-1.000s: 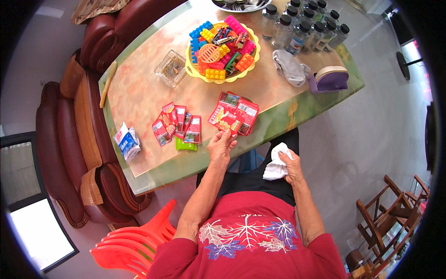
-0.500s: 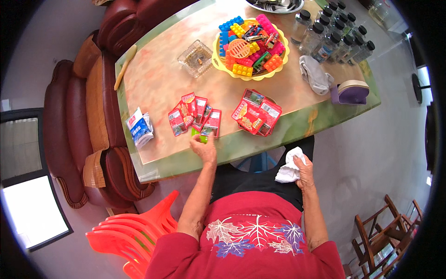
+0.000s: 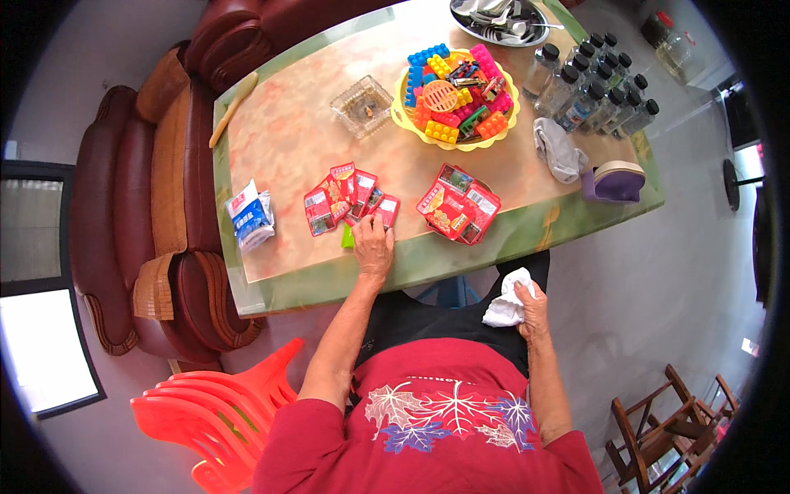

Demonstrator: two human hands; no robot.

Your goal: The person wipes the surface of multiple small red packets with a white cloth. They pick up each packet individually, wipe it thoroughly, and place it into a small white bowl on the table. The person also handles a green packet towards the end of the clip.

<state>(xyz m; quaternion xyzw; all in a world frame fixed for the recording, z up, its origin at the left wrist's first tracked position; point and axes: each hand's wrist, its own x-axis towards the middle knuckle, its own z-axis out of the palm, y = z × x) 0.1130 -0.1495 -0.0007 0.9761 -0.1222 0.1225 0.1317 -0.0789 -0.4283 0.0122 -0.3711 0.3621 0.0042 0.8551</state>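
Note:
My left hand (image 3: 375, 249) reaches over the table's near edge, fingers stretched forward onto the nearest of several small red packets (image 3: 336, 200) fanned out in a loose group. The fingers look apart and touch that packet without visibly gripping it. A bright green item (image 3: 348, 238) shows partly beside the hand; its kind is hidden. My right hand (image 3: 533, 308) is closed around a crumpled white cloth (image 3: 504, 306), held above my lap, off the table. Right of the fanned group lies a stacked pile of similar red packets (image 3: 457, 206), on something mostly hidden beneath.
Farther back are a yellow basket (image 3: 398, 115) of toy blocks, a glass ashtray (image 3: 362, 107), several black-capped bottles (image 3: 583, 109) and a cutlery bowl (image 3: 539, 34). A grey cloth (image 3: 559, 152) and purple box (image 3: 613, 185) lie right; a blue-white packet (image 3: 251, 216) left. Red chairs (image 3: 222, 403) stand lower left.
My left hand has moved forward and slightly right, its fingers now over the nearest red packet. My right hand still holds the white cloth. The whole view has shifted a little.

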